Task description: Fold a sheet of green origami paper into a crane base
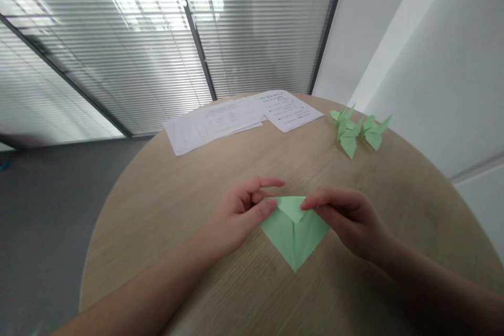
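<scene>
A light green sheet of origami paper (296, 236), folded with one point toward me, is between my two hands just above or on the table; I cannot tell which. A small triangular flap is turned down along its far edge, and a crease runs from the flap to the near point. My left hand (240, 215) grips the far left corner, thumb on top, index finger stretched out beyond the edge. At the far right side my right hand (350, 218) pinches the paper, its index fingertip on the flap's right end.
Several folded green paper cranes (349, 134) stand at the back right of the round wooden table (157, 210). Printed sheets (214, 123) overlap along the far edge, with another printed page (285, 110) beside them. Behind are blinds (260, 26) and a white wall (441, 63).
</scene>
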A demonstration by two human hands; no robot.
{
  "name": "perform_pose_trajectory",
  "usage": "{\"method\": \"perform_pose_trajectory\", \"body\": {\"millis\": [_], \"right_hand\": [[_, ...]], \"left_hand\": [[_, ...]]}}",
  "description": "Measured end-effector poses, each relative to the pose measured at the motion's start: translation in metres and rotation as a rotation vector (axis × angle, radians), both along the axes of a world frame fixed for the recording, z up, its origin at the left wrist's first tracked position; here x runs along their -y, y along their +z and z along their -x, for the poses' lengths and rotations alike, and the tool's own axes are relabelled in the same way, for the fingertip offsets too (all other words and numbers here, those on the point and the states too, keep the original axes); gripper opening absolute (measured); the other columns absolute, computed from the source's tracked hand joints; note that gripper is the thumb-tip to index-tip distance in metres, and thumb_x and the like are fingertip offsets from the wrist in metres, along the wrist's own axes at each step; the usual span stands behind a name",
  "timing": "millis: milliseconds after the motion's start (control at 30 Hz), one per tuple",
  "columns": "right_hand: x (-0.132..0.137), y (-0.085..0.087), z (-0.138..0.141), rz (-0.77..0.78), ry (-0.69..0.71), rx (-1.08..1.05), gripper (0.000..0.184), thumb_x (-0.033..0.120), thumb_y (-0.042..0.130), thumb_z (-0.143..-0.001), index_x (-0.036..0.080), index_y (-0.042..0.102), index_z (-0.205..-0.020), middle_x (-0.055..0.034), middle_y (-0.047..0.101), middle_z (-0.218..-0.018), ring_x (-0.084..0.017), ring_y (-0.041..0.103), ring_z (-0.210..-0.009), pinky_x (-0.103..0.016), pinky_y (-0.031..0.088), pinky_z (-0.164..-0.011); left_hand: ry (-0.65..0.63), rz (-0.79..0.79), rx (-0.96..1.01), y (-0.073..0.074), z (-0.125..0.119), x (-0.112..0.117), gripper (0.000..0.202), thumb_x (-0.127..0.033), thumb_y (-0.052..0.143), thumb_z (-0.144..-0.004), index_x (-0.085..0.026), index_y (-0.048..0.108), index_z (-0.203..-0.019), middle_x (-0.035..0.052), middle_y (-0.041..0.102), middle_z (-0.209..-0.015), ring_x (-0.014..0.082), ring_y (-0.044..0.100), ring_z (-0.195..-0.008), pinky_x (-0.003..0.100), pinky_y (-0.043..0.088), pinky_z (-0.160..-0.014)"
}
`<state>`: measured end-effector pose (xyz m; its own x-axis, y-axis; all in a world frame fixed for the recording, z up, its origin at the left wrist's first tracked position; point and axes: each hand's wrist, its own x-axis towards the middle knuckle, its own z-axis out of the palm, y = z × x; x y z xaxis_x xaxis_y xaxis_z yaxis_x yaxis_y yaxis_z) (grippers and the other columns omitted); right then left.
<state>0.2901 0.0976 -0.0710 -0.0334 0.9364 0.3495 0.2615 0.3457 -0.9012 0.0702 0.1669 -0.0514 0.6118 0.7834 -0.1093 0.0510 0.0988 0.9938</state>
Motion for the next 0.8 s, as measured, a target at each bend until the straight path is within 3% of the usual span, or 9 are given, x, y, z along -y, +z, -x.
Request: {"method": "perform_pose_trajectory", "body": {"millis": [167, 300, 367, 500, 633, 800], "right_hand": [[-0.002, 0.000, 0.000, -0.118, 0.044, 0.125, 0.025, 0.015, 0.055, -0.093, 0.023, 0.078, -0.088, -0.0008, 0.066, -0.063, -0.012, 0.054, -0.051, -0.026, 0.038, -0.048], [-0.004, -0.002, -0.001, -0.120, 0.068, 0.128, 0.026, 0.014, 0.054, -0.093, 0.023, 0.079, -0.091, -0.0012, 0.069, -0.067, -0.013, 0.057, -0.054, -0.025, 0.041, -0.050], [-0.005, -0.002, -0.002, -0.094, 0.094, 0.085, 0.027, 0.017, 0.054, -0.094, 0.024, 0.080, -0.093, -0.0035, 0.074, -0.078, -0.015, 0.064, -0.066, -0.027, 0.047, -0.058], [-0.006, -0.005, -0.001, 0.079, 0.067, -0.040, 0.024, 0.032, 0.059, -0.095, 0.025, 0.079, -0.107, -0.0060, 0.077, -0.097, -0.021, 0.070, -0.085, -0.031, 0.055, -0.072], [-0.008, -0.010, 0.004, 0.314, 0.074, -0.020, 0.030, 0.047, 0.068, -0.091, 0.021, 0.080, -0.098, -0.0046, 0.073, -0.078, -0.017, 0.063, -0.067, -0.026, 0.050, -0.058], [-0.011, -0.015, 0.004, 0.462, 0.107, -0.032, 0.038, 0.054, 0.068, -0.088, 0.019, 0.080, -0.089, -0.0015, 0.062, -0.064, -0.014, 0.054, -0.056, -0.026, 0.046, -0.050]], "left_hand": [[-0.006, 0.135, -0.107, -0.006, -0.005, -0.006, 0.033, -0.044, 0.078, -0.076, -0.015, 0.075, -0.091, 0.0021, 0.069, -0.072, 0.0131, 0.059, -0.062, 0.024, 0.047, -0.059], [0.014, 0.088, -0.160, -0.007, -0.005, -0.008, 0.029, -0.042, 0.075, -0.078, -0.015, 0.075, -0.087, 0.0019, 0.069, -0.071, 0.0124, 0.058, -0.061, 0.023, 0.045, -0.058], [0.029, 0.041, -0.194, -0.006, -0.005, -0.008, 0.028, -0.042, 0.073, -0.079, -0.015, 0.076, -0.086, 0.0018, 0.068, -0.070, 0.0119, 0.056, -0.059, 0.023, 0.042, -0.056], [0.038, -0.051, -0.262, -0.004, -0.005, -0.006, 0.031, -0.044, 0.068, -0.081, -0.014, 0.077, -0.085, 0.0019, 0.068, -0.070, 0.0119, 0.053, -0.058, 0.023, 0.039, -0.054], [0.026, -0.120, -0.313, -0.002, -0.006, 0.000, 0.033, -0.046, 0.066, -0.082, -0.015, 0.078, -0.086, 0.0021, 0.068, -0.070, 0.0126, 0.053, -0.059, 0.024, 0.038, -0.054], [0.017, -0.131, -0.335, -0.005, -0.006, -0.001, 0.034, -0.047, 0.067, -0.081, -0.015, 0.078, -0.087, 0.0031, 0.069, -0.072, 0.0139, 0.055, -0.062, 0.025, 0.039, -0.055]]}}
